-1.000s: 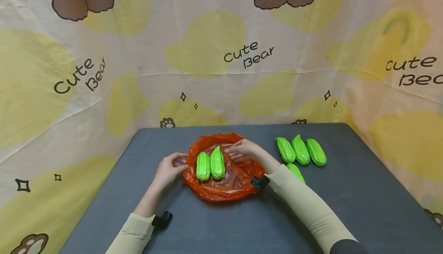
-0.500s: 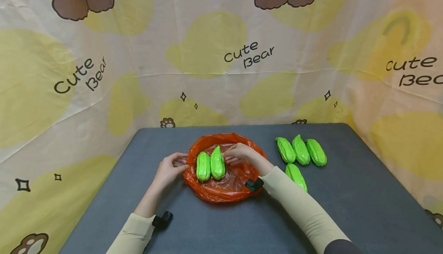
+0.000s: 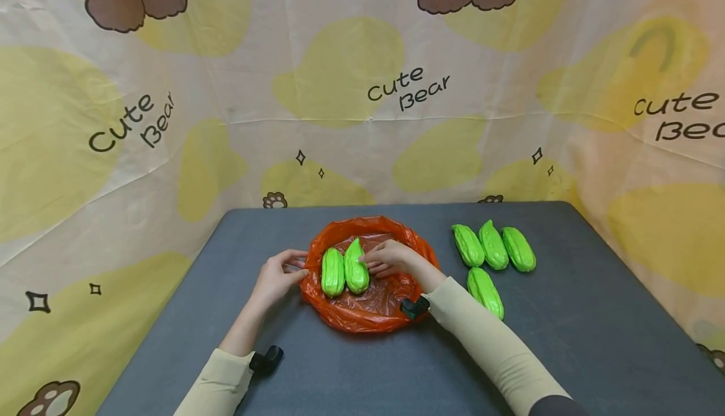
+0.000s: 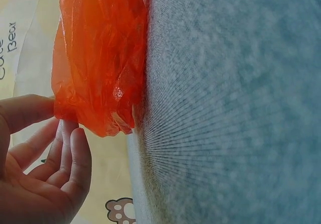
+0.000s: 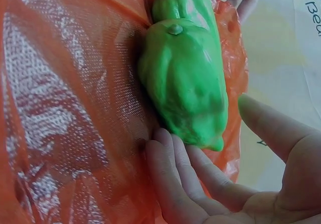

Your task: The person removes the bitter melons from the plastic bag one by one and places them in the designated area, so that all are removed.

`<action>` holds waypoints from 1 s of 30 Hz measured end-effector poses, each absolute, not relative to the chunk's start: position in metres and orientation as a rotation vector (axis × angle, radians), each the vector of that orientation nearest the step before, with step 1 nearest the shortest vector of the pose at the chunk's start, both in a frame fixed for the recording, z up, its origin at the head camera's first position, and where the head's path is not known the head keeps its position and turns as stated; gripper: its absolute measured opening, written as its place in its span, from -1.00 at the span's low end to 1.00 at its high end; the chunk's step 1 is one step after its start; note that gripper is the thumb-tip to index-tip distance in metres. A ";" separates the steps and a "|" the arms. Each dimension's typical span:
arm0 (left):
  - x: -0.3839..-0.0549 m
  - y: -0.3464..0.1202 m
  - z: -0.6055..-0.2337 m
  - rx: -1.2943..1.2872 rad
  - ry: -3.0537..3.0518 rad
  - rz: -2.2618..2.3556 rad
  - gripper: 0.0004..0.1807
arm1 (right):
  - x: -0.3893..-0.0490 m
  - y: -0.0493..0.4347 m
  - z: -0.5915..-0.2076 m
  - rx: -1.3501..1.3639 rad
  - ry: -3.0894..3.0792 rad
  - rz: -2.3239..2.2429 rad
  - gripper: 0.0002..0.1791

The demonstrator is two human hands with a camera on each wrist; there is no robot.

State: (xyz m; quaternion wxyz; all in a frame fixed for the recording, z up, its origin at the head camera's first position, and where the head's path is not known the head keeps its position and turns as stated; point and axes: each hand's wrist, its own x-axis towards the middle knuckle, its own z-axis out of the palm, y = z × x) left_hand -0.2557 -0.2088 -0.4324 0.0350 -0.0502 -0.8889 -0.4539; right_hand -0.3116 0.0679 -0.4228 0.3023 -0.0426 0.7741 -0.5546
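Observation:
A thin orange-red plastic bag [image 3: 396, 303] lies spread open in a round shape on the table. Inside it, side by side, lie two glossy green ridged vegetables, a left one [image 3: 332, 273] and a right one [image 3: 355, 268], gourd-like in shape. My left hand [image 3: 277, 277] pinches the bag's left rim between thumb and fingers, which the left wrist view also shows. Over the bag, my right hand [image 3: 393, 258] has its fingertips at the right vegetable's side. In the right wrist view its thumb [image 5: 276, 126] stands apart from the fingers [image 5: 173, 179], which reach the vegetable's lower end.
On the dark grey table [image 3: 340, 378], right of the bag, three more green vegetables stand in a row, the middle one [image 3: 493, 246] among them. A single green vegetable [image 3: 485, 293] lies nearer, beside the right sleeve. A patterned cloth [image 3: 317, 89] hangs behind the table.
My right hand has moved left and slightly down to the right vegetable in the bag. Its sleeve now uncovers more of the nearer single vegetable. The left hand stays at the rim.

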 end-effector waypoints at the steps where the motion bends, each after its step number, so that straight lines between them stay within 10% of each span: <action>1: -0.256 -0.209 -0.432 -0.150 -2.733 -1.397 -0.62 | -0.311 0.068 -0.423 -0.117 2.051 -1.467 -0.49; 30: -0.257 -0.210 -0.436 -0.182 -2.726 -1.401 -0.62 | -0.309 0.056 -0.432 -0.069 2.192 -1.286 -0.32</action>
